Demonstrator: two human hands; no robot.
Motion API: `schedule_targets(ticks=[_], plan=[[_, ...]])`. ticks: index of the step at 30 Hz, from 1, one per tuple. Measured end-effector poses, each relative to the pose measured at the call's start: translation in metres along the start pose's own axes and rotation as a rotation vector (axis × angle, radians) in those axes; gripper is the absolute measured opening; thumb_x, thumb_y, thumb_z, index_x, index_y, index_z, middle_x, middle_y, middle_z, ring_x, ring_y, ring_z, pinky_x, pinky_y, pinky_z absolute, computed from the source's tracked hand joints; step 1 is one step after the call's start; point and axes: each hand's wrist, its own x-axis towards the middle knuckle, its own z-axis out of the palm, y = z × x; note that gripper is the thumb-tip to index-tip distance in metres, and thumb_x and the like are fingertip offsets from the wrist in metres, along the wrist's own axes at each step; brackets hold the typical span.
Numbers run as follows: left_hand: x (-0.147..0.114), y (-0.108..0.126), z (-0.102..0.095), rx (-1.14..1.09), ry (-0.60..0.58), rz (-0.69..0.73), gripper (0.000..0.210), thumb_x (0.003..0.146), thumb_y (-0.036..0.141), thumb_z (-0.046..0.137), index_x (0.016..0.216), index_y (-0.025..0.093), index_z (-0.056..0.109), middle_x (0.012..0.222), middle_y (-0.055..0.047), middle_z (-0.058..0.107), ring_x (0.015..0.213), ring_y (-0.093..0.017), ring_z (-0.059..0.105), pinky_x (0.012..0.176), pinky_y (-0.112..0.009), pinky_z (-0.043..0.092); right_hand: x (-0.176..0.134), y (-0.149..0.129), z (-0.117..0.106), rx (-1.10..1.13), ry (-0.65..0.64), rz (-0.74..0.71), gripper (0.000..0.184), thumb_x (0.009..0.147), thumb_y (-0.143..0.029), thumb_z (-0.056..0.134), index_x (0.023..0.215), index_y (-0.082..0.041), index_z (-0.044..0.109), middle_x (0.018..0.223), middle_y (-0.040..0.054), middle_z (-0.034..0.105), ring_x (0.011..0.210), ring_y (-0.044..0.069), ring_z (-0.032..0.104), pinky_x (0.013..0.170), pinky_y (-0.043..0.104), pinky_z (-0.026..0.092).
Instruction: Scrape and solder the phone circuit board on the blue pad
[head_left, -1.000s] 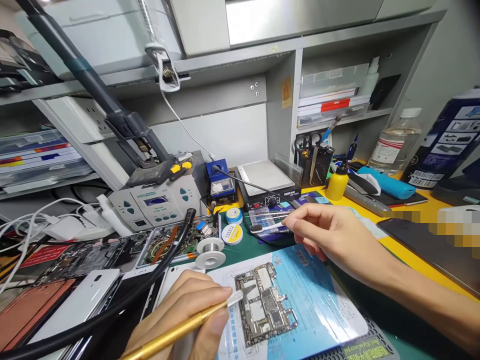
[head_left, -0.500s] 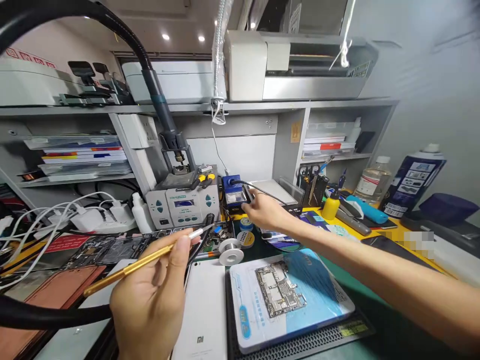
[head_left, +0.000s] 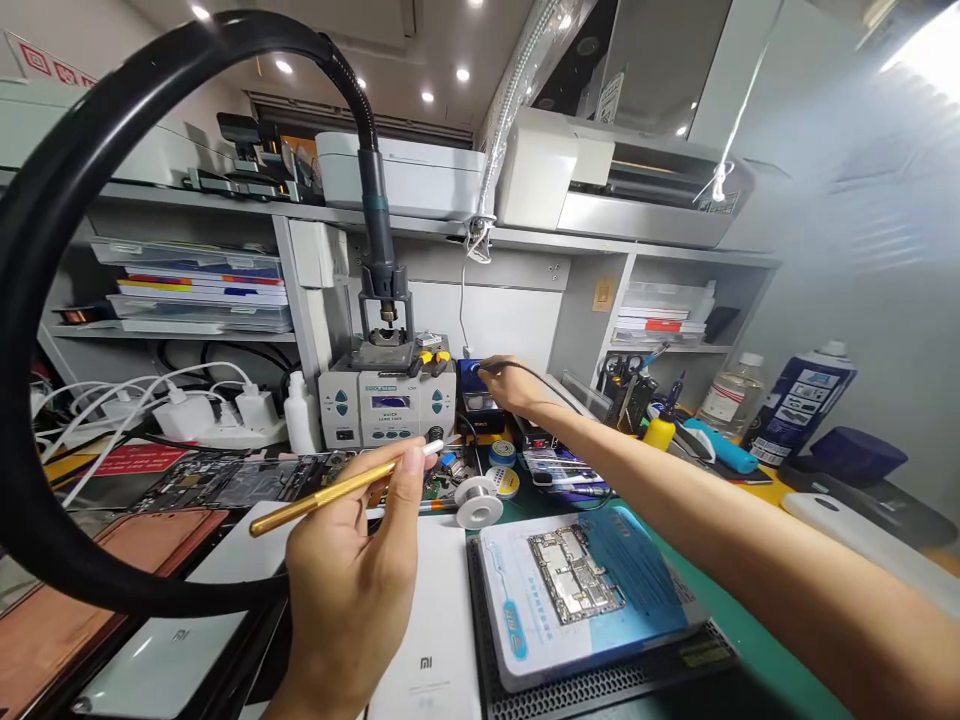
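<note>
My left hand (head_left: 352,560) is closed in a pen grip around a slim craft knife (head_left: 326,500) with a gold handle, a white collar and a thin tip pointing up right. Stretched far forward, my right hand (head_left: 517,388) has its fingers bent at the top of a blue bench unit (head_left: 480,412). A black cord runs across that hand; what the fingertips hold is hidden. Below, between my arms, a phone circuit board (head_left: 576,575) lies on a white-and-blue box (head_left: 637,600), apart from both hands. A white phone back (head_left: 427,620) lies beside the box.
A thick black hose (head_left: 22,400) loops around the left side. Behind stands a hot air station (head_left: 390,405). A solder spool (head_left: 478,505) sits near the knife tip. Bottles and a spray can (head_left: 799,405) stand at right, below shelves (head_left: 525,235).
My right hand has moved up and left onto the blue unit's top. My left hand keeps the knife. The view has shifted, showing more of the hose and ceiling.
</note>
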Motion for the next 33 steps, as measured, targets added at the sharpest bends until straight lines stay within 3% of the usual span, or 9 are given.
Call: schedule_targets(ticks=[6, 12, 18, 23, 27, 30, 33], plan=[[-0.001, -0.001, 0.000, 0.005, -0.015, 0.034, 0.030, 0.090, 0.055, 0.063, 0.102, 0.030, 0.072, 0.100, 0.003, 0.076, 0.099, -0.018, 0.071, 0.095, -0.031, 0.053, -0.014, -0.002, -0.028, 0.282, 0.098, 0.086, 0.029, 0.098, -0.033, 0.064, 0.123, -0.017, 0.064, 0.122, 0.0087, 0.067, 0.101, 0.023, 0.069, 0.085, 0.043, 0.059], [-0.001, -0.001, 0.000, 0.028, -0.012, 0.030, 0.034, 0.089, 0.058, 0.062, 0.102, 0.029, 0.072, 0.100, 0.001, 0.076, 0.099, -0.019, 0.071, 0.094, -0.031, 0.053, -0.064, 0.018, -0.083, 0.703, 0.203, 0.212, 0.028, 0.098, -0.033, 0.064, 0.120, -0.015, 0.064, 0.115, 0.0079, 0.069, 0.092, 0.020, 0.069, 0.077, 0.038, 0.060], [0.000, -0.001, 0.002, 0.064, -0.016, 0.002, 0.036, 0.087, 0.060, 0.064, 0.102, 0.029, 0.073, 0.100, 0.001, 0.077, 0.100, -0.020, 0.071, 0.095, -0.032, 0.055, -0.118, 0.053, -0.120, 1.107, 0.144, 0.363, 0.020, 0.100, -0.033, 0.062, 0.110, -0.016, 0.065, 0.095, 0.0029, 0.068, 0.068, 0.012, 0.064, 0.056, 0.026, 0.056], [0.000, -0.003, 0.004, 0.113, -0.037, -0.012, 0.041, 0.084, 0.064, 0.064, 0.100, 0.028, 0.074, 0.098, 0.000, 0.078, 0.098, -0.022, 0.072, 0.091, -0.032, 0.058, -0.140, 0.063, -0.126, 1.334, 0.020, 0.406, 0.015, 0.101, -0.029, 0.061, 0.100, -0.014, 0.064, 0.074, -0.0047, 0.059, 0.049, 0.006, 0.051, 0.042, 0.017, 0.043], [-0.003, -0.006, 0.006, 0.175, -0.066, -0.005, 0.041, 0.083, 0.064, 0.064, 0.099, 0.028, 0.074, 0.100, 0.000, 0.078, 0.098, -0.021, 0.073, 0.094, -0.030, 0.058, -0.146, 0.066, -0.122, 1.408, -0.071, 0.393, 0.017, 0.102, -0.028, 0.058, 0.097, -0.013, 0.065, 0.071, -0.0047, 0.058, 0.048, 0.005, 0.048, 0.040, 0.015, 0.039], [-0.007, -0.010, 0.006, 0.211, -0.103, 0.026, 0.038, 0.085, 0.062, 0.063, 0.100, 0.029, 0.074, 0.102, 0.002, 0.078, 0.100, -0.019, 0.073, 0.095, -0.024, 0.058, -0.150, 0.074, -0.110, 1.386, -0.156, 0.408, 0.011, 0.092, -0.023, 0.070, 0.091, -0.012, 0.066, 0.073, -0.0020, 0.061, 0.049, 0.005, 0.050, 0.041, 0.015, 0.041], [-0.010, -0.016, 0.006, 0.239, -0.153, 0.059, 0.035, 0.087, 0.059, 0.062, 0.100, 0.030, 0.074, 0.103, 0.003, 0.078, 0.099, -0.016, 0.074, 0.092, -0.018, 0.057, -0.155, 0.080, -0.098, 1.358, -0.184, 0.379, 0.018, 0.079, -0.020, 0.083, 0.084, -0.013, 0.066, 0.065, -0.0042, 0.059, 0.049, 0.006, 0.052, 0.042, 0.015, 0.043]])
